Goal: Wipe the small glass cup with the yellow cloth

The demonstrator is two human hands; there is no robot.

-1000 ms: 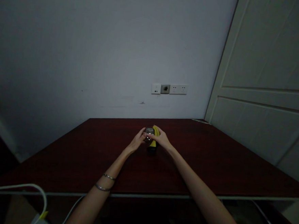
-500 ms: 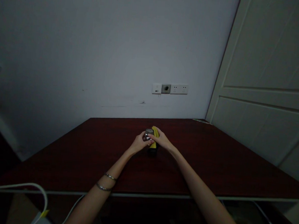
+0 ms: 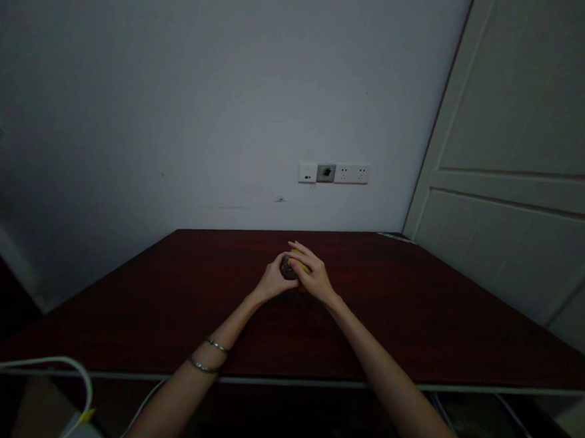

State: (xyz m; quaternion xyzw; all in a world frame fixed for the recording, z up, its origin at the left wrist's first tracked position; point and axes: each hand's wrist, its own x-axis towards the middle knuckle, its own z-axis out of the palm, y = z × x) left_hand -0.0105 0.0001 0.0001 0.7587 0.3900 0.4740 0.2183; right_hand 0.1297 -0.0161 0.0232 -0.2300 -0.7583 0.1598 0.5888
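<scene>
Both my hands meet over the middle of a dark red table (image 3: 176, 304). My left hand (image 3: 270, 283) has its fingers curled on a small dark grey round part (image 3: 287, 266) at the end of a yellow object (image 3: 300, 267). My right hand (image 3: 313, 275) wraps over the yellow object and hides most of it. Only a sliver of yellow shows between the fingers. The object sits low, near the table top. Two thin bangles (image 3: 207, 356) circle my left wrist.
A white wall with a row of sockets (image 3: 334, 173) rises behind the table. A pale panelled door (image 3: 521, 161) stands at the right. A white cable (image 3: 51, 369) loops at the lower left below the table's front edge.
My hands have closed further round the yellow object, which showed more before. It has sunk slightly toward the table, and its shiny end looks darker now.
</scene>
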